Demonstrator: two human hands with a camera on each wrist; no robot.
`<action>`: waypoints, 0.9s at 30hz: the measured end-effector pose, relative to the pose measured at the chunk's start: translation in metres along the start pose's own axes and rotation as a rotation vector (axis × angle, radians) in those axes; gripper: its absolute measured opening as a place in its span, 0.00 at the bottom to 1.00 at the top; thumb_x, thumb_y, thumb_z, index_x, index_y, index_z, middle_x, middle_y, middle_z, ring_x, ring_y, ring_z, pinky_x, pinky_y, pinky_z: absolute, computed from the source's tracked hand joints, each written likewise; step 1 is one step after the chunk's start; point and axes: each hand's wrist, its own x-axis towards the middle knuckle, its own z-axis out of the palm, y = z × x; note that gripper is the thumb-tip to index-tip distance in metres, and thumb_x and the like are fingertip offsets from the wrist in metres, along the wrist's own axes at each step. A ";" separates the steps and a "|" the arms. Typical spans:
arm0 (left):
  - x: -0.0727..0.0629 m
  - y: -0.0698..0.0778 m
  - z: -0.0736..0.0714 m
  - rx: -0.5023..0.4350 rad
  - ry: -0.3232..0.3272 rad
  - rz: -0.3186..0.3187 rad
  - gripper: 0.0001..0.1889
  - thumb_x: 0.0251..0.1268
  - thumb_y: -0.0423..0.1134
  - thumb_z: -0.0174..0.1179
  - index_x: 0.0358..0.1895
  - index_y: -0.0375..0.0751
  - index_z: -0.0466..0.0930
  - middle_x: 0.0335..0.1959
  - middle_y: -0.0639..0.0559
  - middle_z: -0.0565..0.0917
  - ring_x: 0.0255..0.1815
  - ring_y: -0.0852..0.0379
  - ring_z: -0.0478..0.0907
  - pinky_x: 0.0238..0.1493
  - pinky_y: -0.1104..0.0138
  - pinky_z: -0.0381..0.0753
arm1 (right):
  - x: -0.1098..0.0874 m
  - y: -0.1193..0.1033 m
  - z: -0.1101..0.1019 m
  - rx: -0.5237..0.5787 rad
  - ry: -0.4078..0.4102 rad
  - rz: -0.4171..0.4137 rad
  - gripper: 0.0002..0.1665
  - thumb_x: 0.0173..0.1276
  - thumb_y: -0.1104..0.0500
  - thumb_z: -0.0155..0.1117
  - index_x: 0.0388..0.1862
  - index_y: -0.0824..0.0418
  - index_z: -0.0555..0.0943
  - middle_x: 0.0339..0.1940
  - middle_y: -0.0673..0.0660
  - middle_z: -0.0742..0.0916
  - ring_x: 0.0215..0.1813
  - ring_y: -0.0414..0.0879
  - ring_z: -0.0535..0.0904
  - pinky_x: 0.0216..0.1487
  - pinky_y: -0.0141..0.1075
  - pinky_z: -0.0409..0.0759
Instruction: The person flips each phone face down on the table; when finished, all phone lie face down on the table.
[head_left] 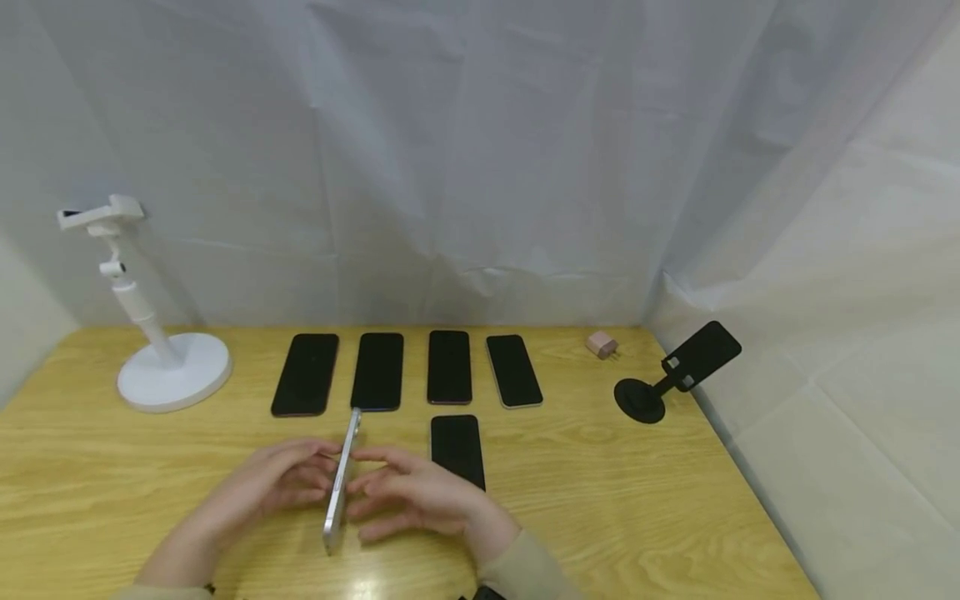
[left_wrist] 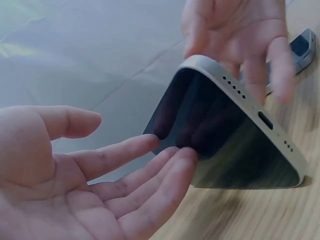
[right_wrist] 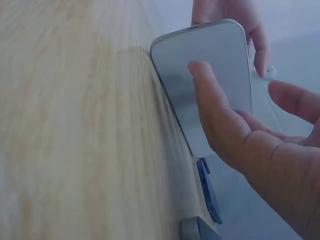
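A phone with a pale silver frame [head_left: 341, 483] stands on its long edge on the table between the two hands. Its dark screen [left_wrist: 225, 150] faces the left hand, and its light back [right_wrist: 217, 50] faces the right. Fingertips of the left hand [head_left: 281, 479] touch the screen in the left wrist view, with the thumb held away. On the back's side is the right hand [head_left: 420, 496], its fingers spread and loosely bent; whether they touch the phone I cannot tell. Neither hand is wrapped around it.
Several dark-screened phones lie in a row at the back, including a left one [head_left: 305, 375]. Another phone [head_left: 457, 450] lies right of the right hand. A white stand [head_left: 176, 375], a pink charger [head_left: 602, 344] and a black phone stand [head_left: 701, 356] flank the row.
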 end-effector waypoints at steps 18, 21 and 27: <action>-0.014 0.012 -0.024 0.120 0.029 -0.138 0.28 0.79 0.45 0.36 0.60 0.17 0.62 0.43 0.43 0.80 0.42 0.53 0.80 0.46 0.60 0.82 | 0.004 0.008 0.006 -0.116 0.046 0.137 0.22 0.75 0.62 0.49 0.65 0.69 0.68 0.56 0.59 0.78 0.51 0.47 0.77 0.51 0.45 0.81; -0.016 0.013 -0.025 0.186 0.084 -0.204 0.31 0.79 0.47 0.37 0.60 0.13 0.59 0.44 0.42 0.80 0.42 0.52 0.80 0.45 0.59 0.83 | 0.004 0.007 0.007 -0.098 0.061 0.125 0.24 0.75 0.62 0.49 0.66 0.69 0.67 0.59 0.60 0.76 0.53 0.48 0.76 0.52 0.46 0.80; -0.016 0.011 -0.026 0.230 0.127 -0.286 0.34 0.78 0.49 0.38 0.61 0.11 0.55 0.45 0.40 0.80 0.43 0.50 0.79 0.45 0.58 0.83 | 0.004 0.006 0.006 -0.061 0.107 0.126 0.23 0.74 0.63 0.52 0.64 0.70 0.69 0.55 0.60 0.78 0.52 0.49 0.78 0.51 0.46 0.81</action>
